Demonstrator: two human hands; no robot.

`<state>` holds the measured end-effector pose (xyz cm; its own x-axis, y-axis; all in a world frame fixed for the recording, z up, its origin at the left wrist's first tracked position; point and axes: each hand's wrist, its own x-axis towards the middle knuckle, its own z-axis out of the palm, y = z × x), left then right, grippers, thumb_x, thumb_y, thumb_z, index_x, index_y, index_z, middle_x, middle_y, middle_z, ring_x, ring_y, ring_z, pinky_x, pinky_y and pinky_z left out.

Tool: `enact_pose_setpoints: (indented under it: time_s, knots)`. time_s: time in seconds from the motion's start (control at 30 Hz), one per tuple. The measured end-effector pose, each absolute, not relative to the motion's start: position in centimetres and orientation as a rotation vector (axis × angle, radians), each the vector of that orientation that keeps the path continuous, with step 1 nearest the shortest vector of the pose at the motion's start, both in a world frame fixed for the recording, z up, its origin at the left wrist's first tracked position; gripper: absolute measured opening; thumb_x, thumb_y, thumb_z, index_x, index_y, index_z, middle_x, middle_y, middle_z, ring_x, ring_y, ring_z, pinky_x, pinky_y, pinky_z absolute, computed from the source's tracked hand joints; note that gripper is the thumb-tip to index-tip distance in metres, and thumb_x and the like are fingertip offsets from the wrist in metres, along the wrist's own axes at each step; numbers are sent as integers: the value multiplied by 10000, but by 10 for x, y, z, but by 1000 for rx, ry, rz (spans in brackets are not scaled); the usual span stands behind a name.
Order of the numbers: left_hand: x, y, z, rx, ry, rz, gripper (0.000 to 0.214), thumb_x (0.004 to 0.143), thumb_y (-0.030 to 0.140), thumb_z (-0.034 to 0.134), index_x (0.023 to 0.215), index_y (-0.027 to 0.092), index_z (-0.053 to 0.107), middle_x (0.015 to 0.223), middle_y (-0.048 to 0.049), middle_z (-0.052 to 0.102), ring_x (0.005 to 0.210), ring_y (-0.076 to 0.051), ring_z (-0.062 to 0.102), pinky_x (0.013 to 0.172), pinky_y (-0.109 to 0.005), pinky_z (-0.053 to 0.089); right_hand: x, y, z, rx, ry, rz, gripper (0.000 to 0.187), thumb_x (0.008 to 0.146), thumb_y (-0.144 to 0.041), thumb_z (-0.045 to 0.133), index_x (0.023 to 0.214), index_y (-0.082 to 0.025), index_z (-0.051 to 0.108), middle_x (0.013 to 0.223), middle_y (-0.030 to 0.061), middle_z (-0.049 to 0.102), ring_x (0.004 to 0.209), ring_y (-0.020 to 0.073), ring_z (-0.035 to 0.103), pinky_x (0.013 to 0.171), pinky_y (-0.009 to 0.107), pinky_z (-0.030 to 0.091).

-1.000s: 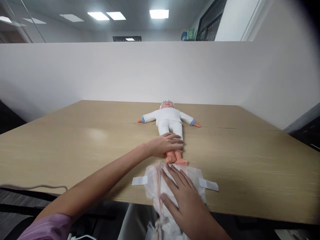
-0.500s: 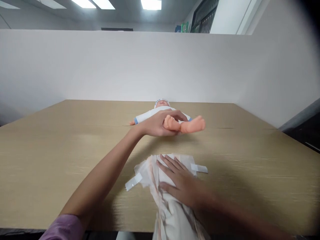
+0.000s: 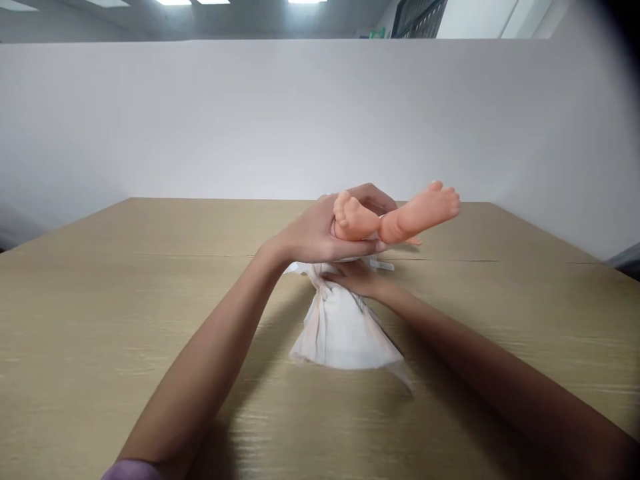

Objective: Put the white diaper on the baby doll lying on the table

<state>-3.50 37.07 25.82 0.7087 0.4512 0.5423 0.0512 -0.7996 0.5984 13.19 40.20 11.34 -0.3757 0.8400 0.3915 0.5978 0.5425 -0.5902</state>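
A baby doll's legs rise toward me over the table, and my left hand [image 3: 320, 230] is wrapped round them near the ankles. One doll foot [image 3: 354, 219] shows by my palm; the other foot [image 3: 425, 210] sticks out to the right. Below them lies a white diaper [image 3: 345, 333], gathered in the middle and fanned out toward me. My right hand [image 3: 353, 277] lies flat on the diaper, fingers stretched out, its far part under the raised legs. A fastening tab [image 3: 384, 265] shows at the diaper's far right. The doll's body and head are mostly hidden behind my left hand.
The wood-coloured tabletop [image 3: 125, 313] spreads out on both sides and toward me. A white partition wall [image 3: 250, 120] stands behind it. Ceiling lights and a window grille show above the wall.
My right hand has slid the diaper away from me, beneath the doll's legs. My left hand has lifted the legs higher and slightly right. The camera view has tilted downward a little.
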Motion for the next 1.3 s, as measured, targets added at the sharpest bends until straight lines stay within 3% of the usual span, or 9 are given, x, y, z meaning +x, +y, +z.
enact_pose_setpoints:
  time_s: [0.07,0.2,0.37,0.57,0.7,0.8,1.0,1.17,1.3]
  knots:
    - [-35,371,258,2355,383,962,380,843,227,744,1205,166,646,1231,-74,709,1149,-252,673,936,-359,541,134,413,114,-1096,-2178,452,467,907,-335,719,1323,-128,679,1525,79,591,1442,291,493,1212,411,369]
    - [-35,370,256,2354,402,951,403,826,249,772,1200,168,645,1221,-79,706,1130,-244,672,910,-348,541,146,399,121,-1107,-2234,552,417,1023,-306,479,1290,-54,679,1495,108,603,1385,264,539,1158,403,383]
    - [-37,363,251,2366,439,929,411,826,224,760,1213,160,636,1245,-85,694,1116,-220,656,934,-337,517,176,336,131,-1184,-2193,674,457,1087,-380,400,1408,-169,649,1505,55,603,1445,274,493,1216,451,340]
    - [-38,346,228,2329,528,890,408,835,322,790,1202,205,655,1253,-68,700,1135,-252,664,991,-386,518,198,280,132,-1329,-1969,427,586,972,-548,643,1475,-267,538,1479,130,589,1412,417,503,1147,662,432]
    - [-36,333,210,2400,521,881,413,818,286,794,1208,240,667,1277,-58,707,1160,-263,657,1034,-435,510,190,274,143,-1059,-1930,309,642,953,-452,701,1522,-284,455,1549,109,525,1464,352,464,1220,572,395]
    - [-44,325,199,2457,474,873,462,830,289,778,1274,257,655,1324,-68,688,1208,-274,633,1064,-455,501,191,277,148,-943,-1959,306,653,954,-357,680,1556,-294,436,1579,80,512,1437,314,507,1200,507,437]
    - [-99,320,168,2536,611,654,491,902,392,693,1370,260,619,1398,-70,650,1286,-322,602,1123,-493,480,230,289,126,-688,-2351,16,497,976,-201,495,1463,-266,569,1441,91,629,1387,295,557,1228,535,369]
    - [-135,326,129,2698,508,636,689,849,411,774,1478,252,541,1576,-138,526,1526,-386,389,1275,-607,299,254,298,103,-661,-2528,-111,432,987,-131,427,1314,-263,677,1453,87,623,1434,277,520,1204,523,402]
    - [-141,325,124,2798,564,523,808,836,343,790,1561,285,440,1658,-102,428,1585,-360,285,1297,-603,278,255,296,106,-728,-2576,-94,410,1022,-115,444,1325,-265,676,1491,94,605,1456,279,504,1143,494,469]
